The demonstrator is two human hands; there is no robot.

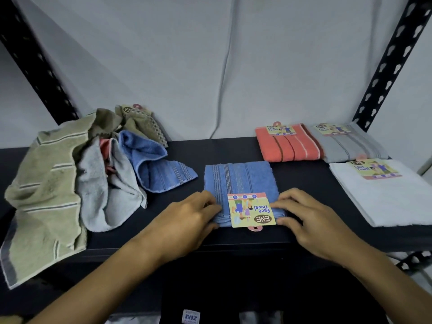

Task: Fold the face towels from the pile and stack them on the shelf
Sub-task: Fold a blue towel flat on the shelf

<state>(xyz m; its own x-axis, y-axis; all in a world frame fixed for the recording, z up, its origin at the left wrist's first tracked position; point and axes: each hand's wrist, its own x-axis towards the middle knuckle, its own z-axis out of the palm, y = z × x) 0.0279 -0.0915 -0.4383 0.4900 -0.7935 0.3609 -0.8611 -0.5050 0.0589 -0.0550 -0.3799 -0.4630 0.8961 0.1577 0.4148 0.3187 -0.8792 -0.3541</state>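
Note:
A folded blue face towel (238, 178) with a yellow paper label (250, 210) lies on the dark shelf (224, 148) in front of me. My left hand (189, 218) grips its near left corner. My right hand (311, 220) pinches the near right edge beside the label. To the left sits a loose pile of towels (77, 174): olive, grey, pink, brown and blue ones. At the right lie three folded towels: an orange one (287, 147), a grey one (350, 146) and a white one (385, 195).
Black perforated uprights (388, 64) frame the shelf at both sides. A pale wall with a thin cable (222, 73) stands behind. An olive towel hangs over the shelf's front edge at the left.

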